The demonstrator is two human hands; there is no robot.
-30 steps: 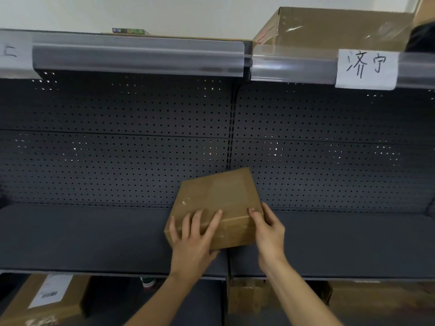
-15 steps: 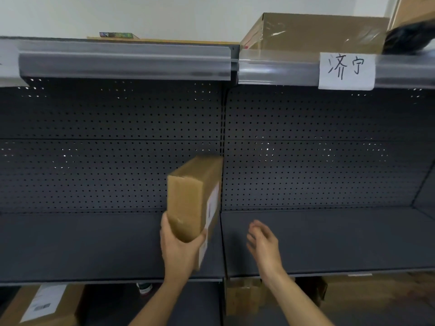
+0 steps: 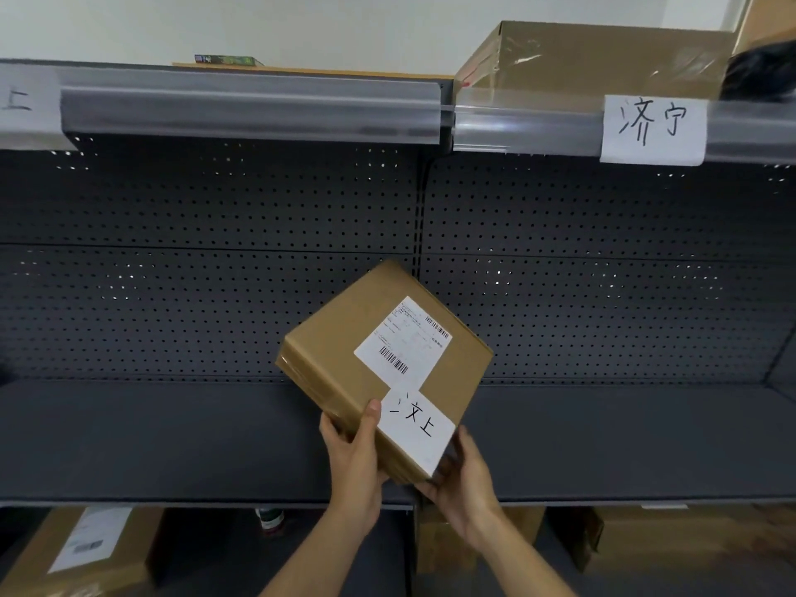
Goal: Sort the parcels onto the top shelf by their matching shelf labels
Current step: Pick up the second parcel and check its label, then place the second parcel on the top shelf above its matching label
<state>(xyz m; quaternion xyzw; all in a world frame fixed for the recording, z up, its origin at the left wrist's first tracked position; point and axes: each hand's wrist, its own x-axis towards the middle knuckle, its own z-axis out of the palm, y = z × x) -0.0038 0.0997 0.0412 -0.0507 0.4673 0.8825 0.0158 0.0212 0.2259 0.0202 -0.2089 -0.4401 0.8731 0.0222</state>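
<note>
Dark pegboard shelving [image 3: 215,295] faced us. Both hands, left [image 3: 351,454] and right [image 3: 463,476], gripped brown cardboard parcel [image 3: 344,351] tagged 汶上; matching white shelf label [image 3: 23,101] sat up-left, nearer left hand.

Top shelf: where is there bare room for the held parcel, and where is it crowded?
Right bay, above the 济宁 label, is crowded: a large box and a dark item fill it. Left bay, toward the label ending 上, looks freer: only flat items near its back. Both hands hold the parcel.
</note>
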